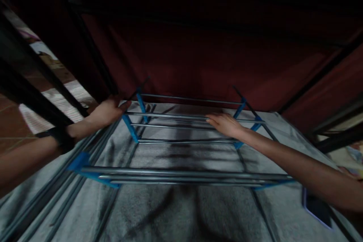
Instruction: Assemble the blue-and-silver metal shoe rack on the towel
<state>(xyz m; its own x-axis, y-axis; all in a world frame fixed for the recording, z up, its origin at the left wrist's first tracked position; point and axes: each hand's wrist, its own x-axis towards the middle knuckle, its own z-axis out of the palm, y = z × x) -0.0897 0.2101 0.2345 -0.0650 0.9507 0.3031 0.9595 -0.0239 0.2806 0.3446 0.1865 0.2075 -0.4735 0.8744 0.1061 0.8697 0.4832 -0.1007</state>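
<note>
A rack frame of thin metal tubes and blue plastic brackets lies on grey cloth. At its far left corner, the fingers of my left hand close around a tube end beside a bracket. My right hand rests with curled fingers over the cross tubes in the frame's far half, towards the right side. Another blue bracket sits at the near left end, holding several cross tubes. The fingertips of both hands are partly hidden and a little blurred.
Several loose metal tubes lie along the left side of the grey cloth. A phone rests near the right forearm. Dark posts and a dark red curtain stand behind. A pale striped cloth lies on the floor to the left.
</note>
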